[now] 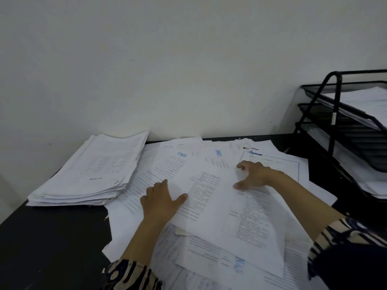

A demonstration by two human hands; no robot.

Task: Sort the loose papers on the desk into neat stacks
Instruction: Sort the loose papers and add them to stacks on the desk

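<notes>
Across the middle of the dark counter (pixel 52 237) lies the loose spread of white printed papers (pixel 219 206), and the left hand (pixel 161 201) presses flat on it, fingers straight, holding nothing, while the right hand (pixel 253 174) has its grip half-curled, fingertips on a sheet. One thick white paper stack (pixel 90 172) sits at the far left, so this looks like gathering the next batch; squaring the edges comes next.

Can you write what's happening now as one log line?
left hand flat on loose papers | right hand fingertips pressing papers | stack at left | desk
</notes>
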